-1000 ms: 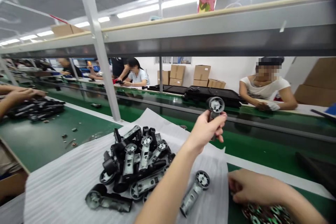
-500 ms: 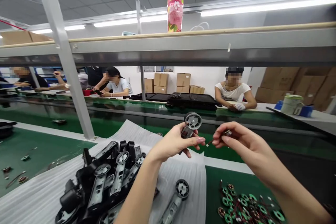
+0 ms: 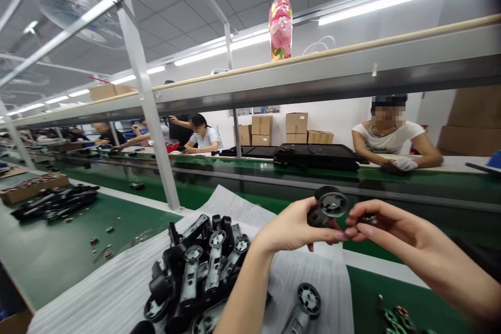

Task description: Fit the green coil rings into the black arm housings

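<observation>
My left hand (image 3: 287, 227) is closed around a dark plastic housing (image 3: 332, 202) whose round, spoked head faces up. Close to its right, my right hand (image 3: 399, 232) pinches a small wired part (image 3: 369, 218), mostly hidden by the fingers. The fingertips of both hands meet or nearly meet below the round head. Under my left arm, a heap of similar black and grey housings (image 3: 191, 276) lies on a white foam sheet (image 3: 97, 292). One more housing (image 3: 308, 300) lies apart on the sheet. Green ring-shaped boards (image 3: 395, 321) are partly visible at lower right.
Beyond the hands runs a green conveyor belt (image 3: 203, 177). A metal post (image 3: 152, 115) stands left, and a shelf (image 3: 250, 81) with a pink bottle (image 3: 281, 26) spans above. Black parts (image 3: 58, 201) lie on the left bench. A co-worker (image 3: 391, 135) sits opposite.
The view has swung left, so things appear further right. My hands have come closer together, and the wire end seen earlier below my right fingers is now hardly visible.
</observation>
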The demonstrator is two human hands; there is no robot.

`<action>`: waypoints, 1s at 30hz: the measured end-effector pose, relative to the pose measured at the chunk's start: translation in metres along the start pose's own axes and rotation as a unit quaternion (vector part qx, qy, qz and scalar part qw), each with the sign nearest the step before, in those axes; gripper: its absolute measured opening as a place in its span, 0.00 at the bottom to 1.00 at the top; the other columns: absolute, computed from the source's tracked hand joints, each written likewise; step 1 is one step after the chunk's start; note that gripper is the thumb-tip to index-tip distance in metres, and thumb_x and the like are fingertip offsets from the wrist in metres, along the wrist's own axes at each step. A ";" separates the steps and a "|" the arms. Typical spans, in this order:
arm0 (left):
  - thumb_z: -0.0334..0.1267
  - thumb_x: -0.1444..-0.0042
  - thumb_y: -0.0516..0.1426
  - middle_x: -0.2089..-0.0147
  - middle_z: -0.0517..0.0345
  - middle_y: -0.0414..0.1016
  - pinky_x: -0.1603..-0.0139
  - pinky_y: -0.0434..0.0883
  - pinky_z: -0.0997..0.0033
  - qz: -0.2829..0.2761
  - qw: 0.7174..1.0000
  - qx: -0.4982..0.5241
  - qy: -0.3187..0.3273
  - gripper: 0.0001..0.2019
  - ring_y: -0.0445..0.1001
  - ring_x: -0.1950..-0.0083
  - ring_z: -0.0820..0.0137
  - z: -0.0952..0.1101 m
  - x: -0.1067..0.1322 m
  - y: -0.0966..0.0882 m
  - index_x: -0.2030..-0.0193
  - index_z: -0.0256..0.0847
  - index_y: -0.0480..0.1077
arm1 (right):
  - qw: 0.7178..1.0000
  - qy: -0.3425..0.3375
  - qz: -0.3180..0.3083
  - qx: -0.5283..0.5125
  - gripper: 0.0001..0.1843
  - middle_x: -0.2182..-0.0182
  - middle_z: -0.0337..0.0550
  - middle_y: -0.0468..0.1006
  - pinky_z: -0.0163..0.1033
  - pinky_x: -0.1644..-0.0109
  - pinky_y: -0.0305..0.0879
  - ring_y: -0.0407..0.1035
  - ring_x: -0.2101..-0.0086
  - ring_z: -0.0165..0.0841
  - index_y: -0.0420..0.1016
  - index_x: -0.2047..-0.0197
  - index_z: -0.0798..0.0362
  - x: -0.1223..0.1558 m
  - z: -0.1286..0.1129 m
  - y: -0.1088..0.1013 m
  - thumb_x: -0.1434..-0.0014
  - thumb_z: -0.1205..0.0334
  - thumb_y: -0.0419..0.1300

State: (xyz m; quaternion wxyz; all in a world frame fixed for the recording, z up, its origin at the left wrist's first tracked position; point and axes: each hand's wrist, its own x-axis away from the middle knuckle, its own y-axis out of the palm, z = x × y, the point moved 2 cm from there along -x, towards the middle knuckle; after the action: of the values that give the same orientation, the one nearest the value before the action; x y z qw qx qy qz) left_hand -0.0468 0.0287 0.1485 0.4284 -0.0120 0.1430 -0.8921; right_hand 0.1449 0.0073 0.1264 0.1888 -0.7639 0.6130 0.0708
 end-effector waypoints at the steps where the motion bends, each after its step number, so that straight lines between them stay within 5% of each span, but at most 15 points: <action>1: 0.44 0.54 0.65 0.63 0.56 0.72 0.80 0.60 0.81 0.006 1.000 -0.010 0.003 0.20 0.70 0.67 0.72 0.000 0.001 0.000 0.57 0.40 0.65 | 1.000 0.008 0.006 0.015 0.17 0.64 0.43 0.79 0.37 0.58 0.74 0.74 0.62 0.38 0.72 0.57 0.48 -0.002 0.004 -0.001 0.45 0.47 0.61; 8: 0.36 0.50 0.62 0.65 0.59 0.72 0.59 0.65 0.73 0.165 0.979 -0.019 0.117 0.10 0.69 0.60 0.70 -0.001 -0.008 0.003 0.60 0.40 0.69 | 0.981 0.008 0.131 0.146 0.20 0.67 0.45 0.80 0.39 0.67 0.73 0.75 0.68 0.40 0.76 0.59 0.50 -0.005 0.003 0.002 0.47 0.43 0.60; 12: 0.36 0.56 0.67 0.68 0.62 0.69 0.75 0.59 0.82 0.259 0.928 0.250 0.091 0.14 0.64 0.72 0.79 -0.012 -0.024 0.018 0.65 0.39 0.67 | 0.979 -0.025 0.163 0.119 0.16 0.70 0.44 0.79 0.37 0.67 0.71 0.75 0.68 0.38 0.75 0.62 0.51 -0.004 0.000 0.021 0.44 0.47 0.58; 14: 0.38 0.57 0.68 0.68 0.63 0.67 0.81 0.53 0.84 0.252 0.899 0.351 0.067 0.17 0.58 0.77 0.83 -0.017 -0.030 0.028 0.66 0.39 0.65 | 0.978 -0.046 0.174 0.104 0.14 0.70 0.43 0.79 0.36 0.66 0.71 0.74 0.68 0.36 0.75 0.62 0.51 -0.004 0.001 0.031 0.43 0.50 0.58; 20: 0.38 0.58 0.69 0.65 0.61 0.65 0.83 0.52 0.88 0.167 0.888 0.428 0.029 0.18 0.54 0.78 0.88 -0.014 -0.031 0.033 0.66 0.35 0.66 | 0.963 -0.100 0.194 0.161 0.10 0.69 0.42 0.78 0.36 0.67 0.69 0.74 0.70 0.34 0.74 0.65 0.51 -0.001 -0.005 0.032 0.40 0.53 0.57; 25: 0.57 0.47 0.57 0.60 0.57 0.69 0.85 0.56 0.85 0.146 0.913 0.372 0.078 0.22 0.59 0.77 0.83 -0.004 -0.027 0.029 0.58 0.38 0.66 | 0.945 -0.113 0.241 0.187 0.09 0.71 0.39 0.76 0.34 0.74 0.68 0.71 0.75 0.31 0.70 0.63 0.49 0.008 -0.023 0.017 0.38 0.53 0.55; 30: 0.67 0.45 0.40 0.76 0.63 0.65 0.83 0.59 0.80 0.116 0.952 0.270 0.090 0.33 0.59 0.83 0.79 -0.001 -0.026 0.039 0.56 0.38 0.66 | 0.910 -0.195 0.242 0.276 0.05 0.72 0.39 0.77 0.32 0.74 0.66 0.72 0.75 0.31 0.69 0.64 0.49 0.014 -0.035 0.024 0.37 0.59 0.53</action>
State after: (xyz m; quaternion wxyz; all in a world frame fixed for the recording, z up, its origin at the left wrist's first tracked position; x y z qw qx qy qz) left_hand -0.0010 0.0253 0.1399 0.5014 0.2012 -0.0647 -0.8390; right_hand 0.1208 -0.0232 0.1493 0.4846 -0.4811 0.7250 0.0899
